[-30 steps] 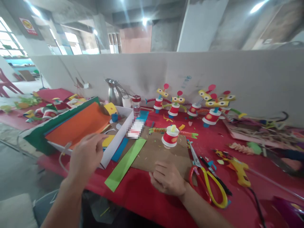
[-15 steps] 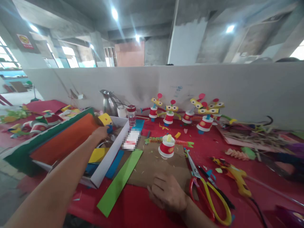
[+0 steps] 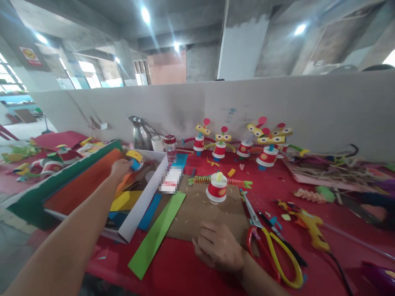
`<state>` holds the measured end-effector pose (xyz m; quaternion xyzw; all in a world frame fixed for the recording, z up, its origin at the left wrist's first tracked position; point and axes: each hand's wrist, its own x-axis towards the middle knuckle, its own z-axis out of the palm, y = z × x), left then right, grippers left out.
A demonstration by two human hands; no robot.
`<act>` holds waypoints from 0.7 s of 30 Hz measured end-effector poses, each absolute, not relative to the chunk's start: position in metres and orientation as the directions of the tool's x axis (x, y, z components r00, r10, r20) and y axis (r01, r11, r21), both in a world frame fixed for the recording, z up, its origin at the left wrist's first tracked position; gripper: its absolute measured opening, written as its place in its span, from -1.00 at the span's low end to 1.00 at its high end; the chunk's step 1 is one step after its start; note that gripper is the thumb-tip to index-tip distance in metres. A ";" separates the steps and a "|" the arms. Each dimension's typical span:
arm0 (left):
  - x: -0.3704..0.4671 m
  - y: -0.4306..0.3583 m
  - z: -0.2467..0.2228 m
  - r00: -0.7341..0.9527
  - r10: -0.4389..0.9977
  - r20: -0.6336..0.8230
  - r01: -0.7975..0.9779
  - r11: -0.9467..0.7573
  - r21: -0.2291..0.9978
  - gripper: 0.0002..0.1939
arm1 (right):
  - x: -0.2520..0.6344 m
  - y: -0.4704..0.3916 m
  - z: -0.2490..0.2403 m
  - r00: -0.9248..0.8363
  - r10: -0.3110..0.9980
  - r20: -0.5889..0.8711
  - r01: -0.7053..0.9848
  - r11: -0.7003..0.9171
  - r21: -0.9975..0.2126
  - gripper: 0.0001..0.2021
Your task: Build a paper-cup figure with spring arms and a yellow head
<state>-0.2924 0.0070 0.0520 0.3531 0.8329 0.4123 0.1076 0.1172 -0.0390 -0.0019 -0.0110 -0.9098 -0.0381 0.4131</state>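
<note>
In the head view, my left hand (image 3: 121, 167) reaches into a white box (image 3: 143, 209) beside a rolled yellow and blue paper piece (image 3: 135, 159) with an eye on it. Its fingertips are partly hidden, so any grip is unclear. My right hand (image 3: 217, 246) rests with curled fingers at the near edge of a brown cardboard sheet (image 3: 188, 222), and no object shows in it. Beyond it on the cardboard stands a red and white paper-cup figure (image 3: 217, 189) with folded-paper arms and a yellow bit on top.
Scissors (image 3: 256, 222), a black pen-like tool (image 3: 282, 238) and a yellow glue gun (image 3: 314, 234) lie right. A green paper strip (image 3: 157, 236) lies beside the box. Several finished cup figures (image 3: 220, 150), a jar (image 3: 170, 149) and a metal jug (image 3: 140, 133) stand by the wall.
My left hand has drawn back leftward inside the box, exposing more of the yellow and blue paper piece. Orange paper now shows below it. My right hand is nearly still.
</note>
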 end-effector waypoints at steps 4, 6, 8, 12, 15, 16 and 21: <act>-0.294 0.007 0.057 -0.814 0.578 0.052 0.271 0.300 0.915 -0.64 | 0.118 -0.039 -0.002 -0.667 -0.002 0.745 0.069 0.996 0.065 -0.65; -0.296 0.006 0.061 -0.828 0.560 0.040 0.203 0.233 0.951 -0.70 | 0.118 -0.039 -0.001 -0.678 0.007 0.735 0.077 0.995 0.063 -0.65; -0.298 0.005 0.064 -0.827 0.561 0.020 0.154 0.192 0.969 -0.81 | 0.118 -0.039 -0.001 -0.684 0.013 0.729 0.079 0.995 0.057 -0.65; -0.299 0.000 0.063 -0.809 0.588 -0.010 0.145 0.215 0.966 -0.89 | 0.118 -0.039 -0.002 -0.672 0.008 0.740 0.066 0.997 0.049 -0.64; -0.299 -0.007 0.056 -0.795 0.607 0.013 0.238 0.291 0.927 -0.80 | 0.118 -0.038 -0.003 -0.671 0.003 0.741 0.065 0.996 0.054 -0.65; -0.299 -0.009 0.053 -0.780 0.625 0.023 0.282 0.318 0.905 -0.77 | 0.119 -0.038 -0.003 -0.675 0.001 0.738 0.066 0.996 0.059 -0.65; -0.298 -0.015 0.041 -0.631 0.775 0.007 0.508 0.407 0.759 -0.41 | 0.119 -0.038 -0.003 -0.682 0.000 0.732 0.072 0.995 0.068 -0.66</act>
